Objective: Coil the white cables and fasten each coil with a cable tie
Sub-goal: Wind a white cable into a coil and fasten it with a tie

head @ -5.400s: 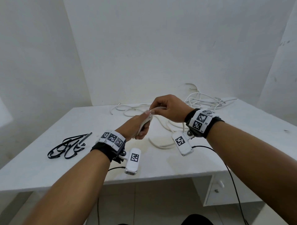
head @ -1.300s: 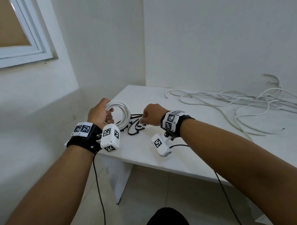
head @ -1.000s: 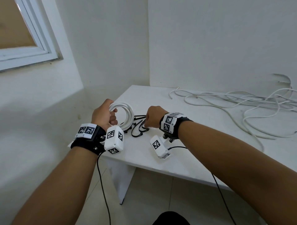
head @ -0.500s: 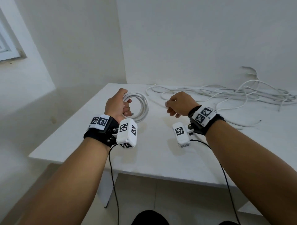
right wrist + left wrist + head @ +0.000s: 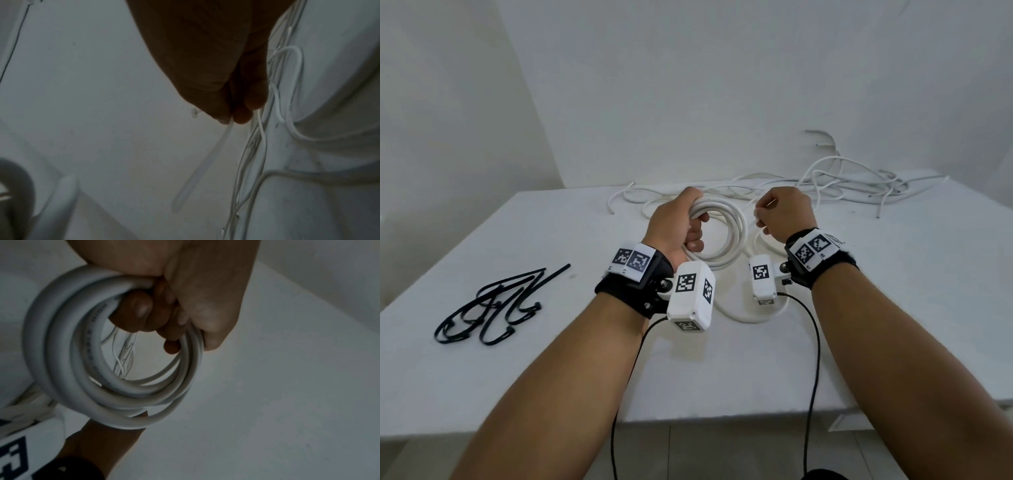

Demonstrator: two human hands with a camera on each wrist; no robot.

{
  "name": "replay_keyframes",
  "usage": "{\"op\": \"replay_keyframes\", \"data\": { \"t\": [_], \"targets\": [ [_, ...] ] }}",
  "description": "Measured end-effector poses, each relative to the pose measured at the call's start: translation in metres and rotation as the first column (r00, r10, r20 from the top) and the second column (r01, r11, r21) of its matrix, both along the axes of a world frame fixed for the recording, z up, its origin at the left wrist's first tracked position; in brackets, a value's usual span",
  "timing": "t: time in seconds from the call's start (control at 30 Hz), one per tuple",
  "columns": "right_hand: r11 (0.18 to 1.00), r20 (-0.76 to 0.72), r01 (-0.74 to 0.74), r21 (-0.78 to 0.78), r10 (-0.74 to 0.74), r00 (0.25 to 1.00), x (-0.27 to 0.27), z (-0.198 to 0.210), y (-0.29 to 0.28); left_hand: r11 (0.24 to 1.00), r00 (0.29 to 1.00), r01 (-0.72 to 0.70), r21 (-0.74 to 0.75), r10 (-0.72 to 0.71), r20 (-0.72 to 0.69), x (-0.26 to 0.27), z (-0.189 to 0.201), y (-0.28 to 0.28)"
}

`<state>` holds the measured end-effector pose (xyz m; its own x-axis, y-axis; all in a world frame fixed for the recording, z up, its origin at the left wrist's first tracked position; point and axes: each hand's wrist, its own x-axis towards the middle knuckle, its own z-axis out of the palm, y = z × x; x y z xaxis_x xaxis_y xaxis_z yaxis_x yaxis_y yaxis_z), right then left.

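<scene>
Head view: a coil of white cable (image 5: 726, 236) is gripped at its 10 o'clock edge by the curled fingers of the left hand (image 5: 674, 226) above the tabletop (image 5: 893, 308). A thin white strip (image 5: 205, 155) is pinched by the right hand (image 5: 784, 210). Black cable ties (image 5: 493, 308) lie at 9 o'clock.
</scene>
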<state>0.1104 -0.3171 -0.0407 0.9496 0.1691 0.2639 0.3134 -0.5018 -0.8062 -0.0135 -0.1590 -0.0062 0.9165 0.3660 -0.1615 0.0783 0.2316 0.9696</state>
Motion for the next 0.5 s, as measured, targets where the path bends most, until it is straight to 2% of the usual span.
{"op": "replay_keyframes", "data": {
  "t": [0.13, 0.27, 0.37, 0.5],
  "targets": [
    [0.982, -0.015, -0.125, 0.143, 0.128, 0.992, -0.003, 0.0, 0.002, 0.999, 1.0, 0.029, 0.037, -0.029, 0.001, 0.015, 0.0, -0.008],
    [0.919, -0.051, -0.257, 0.3, 0.285, 0.957, -0.019, 0.004, 0.014, 0.997, 0.998, 0.054, 0.047, -0.052, -0.048, 0.023, -0.012, -0.011],
    [0.848, -0.136, -0.288, 0.445, 0.382, 0.914, -0.027, 0.007, 0.015, 0.998, 0.998, 0.047, 0.035, -0.045, -0.052, 0.024, -0.023, -0.015],
    [0.807, -0.236, -0.296, 0.511, 0.463, 0.855, -0.029, 0.008, 0.009, 0.997, 0.998, 0.043, 0.066, -0.041, -0.038, 0.023, -0.026, -0.019]
  ]
}}
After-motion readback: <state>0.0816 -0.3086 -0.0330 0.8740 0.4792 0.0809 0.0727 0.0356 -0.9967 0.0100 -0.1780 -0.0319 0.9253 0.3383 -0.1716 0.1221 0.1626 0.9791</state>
